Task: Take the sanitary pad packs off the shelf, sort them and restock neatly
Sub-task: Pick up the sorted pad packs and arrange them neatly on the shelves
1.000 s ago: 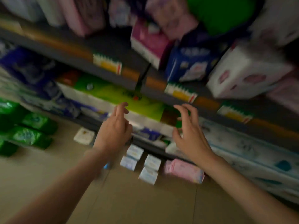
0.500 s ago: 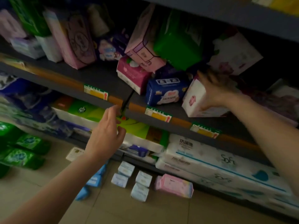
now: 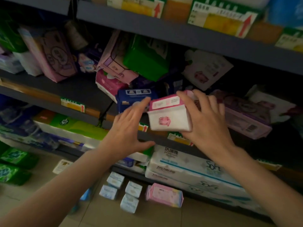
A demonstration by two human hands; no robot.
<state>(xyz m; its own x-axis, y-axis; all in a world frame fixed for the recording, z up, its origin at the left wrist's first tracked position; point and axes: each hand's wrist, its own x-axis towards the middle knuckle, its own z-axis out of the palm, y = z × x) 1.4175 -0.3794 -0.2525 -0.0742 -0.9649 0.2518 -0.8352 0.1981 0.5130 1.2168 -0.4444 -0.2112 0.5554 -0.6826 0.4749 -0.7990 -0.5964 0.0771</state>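
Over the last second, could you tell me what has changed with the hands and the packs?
The right hand reached up to the shelf, gripped the white and pink pack and has pulled it out over the shelf edge. The left hand rose toward that pack, fingers straight, holding nothing. The small packs on the floor and the blue pack stayed put.
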